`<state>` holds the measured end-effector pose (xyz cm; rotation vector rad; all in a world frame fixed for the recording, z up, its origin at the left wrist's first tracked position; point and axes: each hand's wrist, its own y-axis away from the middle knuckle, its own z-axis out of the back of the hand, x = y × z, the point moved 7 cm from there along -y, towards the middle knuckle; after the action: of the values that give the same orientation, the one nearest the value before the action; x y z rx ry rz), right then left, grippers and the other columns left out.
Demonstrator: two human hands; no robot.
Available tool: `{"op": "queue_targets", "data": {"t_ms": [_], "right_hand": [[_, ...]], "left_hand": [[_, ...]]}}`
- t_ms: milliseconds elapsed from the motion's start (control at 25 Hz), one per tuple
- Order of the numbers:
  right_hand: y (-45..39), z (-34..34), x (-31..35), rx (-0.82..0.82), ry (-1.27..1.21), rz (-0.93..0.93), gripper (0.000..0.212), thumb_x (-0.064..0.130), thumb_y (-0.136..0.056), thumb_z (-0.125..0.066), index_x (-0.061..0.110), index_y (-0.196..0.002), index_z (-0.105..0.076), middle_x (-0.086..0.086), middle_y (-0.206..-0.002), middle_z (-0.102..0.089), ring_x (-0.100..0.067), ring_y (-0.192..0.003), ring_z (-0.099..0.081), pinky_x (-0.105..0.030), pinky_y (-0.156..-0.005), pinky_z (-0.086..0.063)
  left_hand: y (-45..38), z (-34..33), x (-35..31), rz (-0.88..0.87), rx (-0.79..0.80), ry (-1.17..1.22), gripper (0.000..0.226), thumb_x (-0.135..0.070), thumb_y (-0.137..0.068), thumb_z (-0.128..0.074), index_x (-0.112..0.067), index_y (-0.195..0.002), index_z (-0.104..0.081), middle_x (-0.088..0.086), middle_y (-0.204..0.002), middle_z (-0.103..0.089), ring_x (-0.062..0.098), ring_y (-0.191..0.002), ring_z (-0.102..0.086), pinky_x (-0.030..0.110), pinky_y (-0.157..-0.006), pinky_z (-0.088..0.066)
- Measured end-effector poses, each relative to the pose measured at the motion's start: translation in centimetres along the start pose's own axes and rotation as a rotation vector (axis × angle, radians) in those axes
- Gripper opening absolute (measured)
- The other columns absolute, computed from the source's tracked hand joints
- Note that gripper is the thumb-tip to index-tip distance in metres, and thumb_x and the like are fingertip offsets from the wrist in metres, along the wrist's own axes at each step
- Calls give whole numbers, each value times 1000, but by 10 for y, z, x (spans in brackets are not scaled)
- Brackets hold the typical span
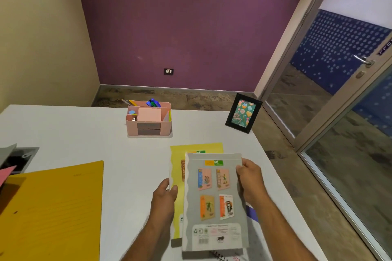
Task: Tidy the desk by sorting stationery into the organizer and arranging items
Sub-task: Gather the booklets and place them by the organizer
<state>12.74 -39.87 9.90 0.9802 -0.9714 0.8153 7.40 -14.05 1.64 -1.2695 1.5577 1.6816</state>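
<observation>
Noted a yellow folder [53,207] at eight o'clock, flat on the desk [74,133], its faint cover print too small to read; judged still waiting to be arranged. Found the pink organizer [148,118] at twelve o'clock, well apart from the hands, already stocked with pens, markers, a pink pad and small bits, so judged the sorting of stationery largely done. Saw the left hand [164,195] at six o'clock, curled closed on the left edge of the yellow notebook [177,176], thumb on top. Saw the grey notebook [214,197] overlapping it just to the right, pinched at its right edge by the right hand [250,176]; judged the stacking of these two as the step in hand. Made out four small cover pictures, recycling marks and a barcode on the grey back, wording blurred. Read part of "Happy Birthday" on the picture frame [244,113] at two o'clock.
</observation>
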Motion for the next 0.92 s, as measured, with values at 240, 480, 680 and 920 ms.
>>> {"op": "queue_targets", "data": {"t_ms": [240,480,680,920], "right_hand": [[-6,-29,-48,10,-73,-107,23,7,-86,-53,13,-99,-70,-14,-88,-76,-31,-77,-75,-53,-73,-61],[-3,-39,-73,-17,-162,-205,19,13,-97,-51,15,-102,-70,-14,-88,-77,-34,-79,-75,-52,-73,-61],[4,-46,-69,-5,-187,-220,19,15,-99,-55,5,-98,-71,-16,-84,-76,-35,-76,-74,-46,-69,-61],[21,-57,-47,218,-149,-172,16,18,-100,-54,11,-106,-67,-11,-91,-78,-25,-76,-75,-34,-59,-59]], "left_hand": [[-1,7,1,37,72,25,25,-21,-102,-46,-27,-114,-68,1,-107,-76,26,-96,-73,52,-87,-57],[3,12,2,14,75,-52,29,-25,-104,-39,-26,-114,-67,1,-107,-75,24,-97,-72,50,-90,-56],[16,2,-12,-91,97,-141,33,-39,-103,-42,-19,-102,-68,1,-95,-76,16,-86,-73,33,-73,-58],[11,14,-11,-106,24,-115,23,-31,-102,-46,-17,-99,-65,5,-90,-76,18,-75,-75,36,-64,-60]]}}
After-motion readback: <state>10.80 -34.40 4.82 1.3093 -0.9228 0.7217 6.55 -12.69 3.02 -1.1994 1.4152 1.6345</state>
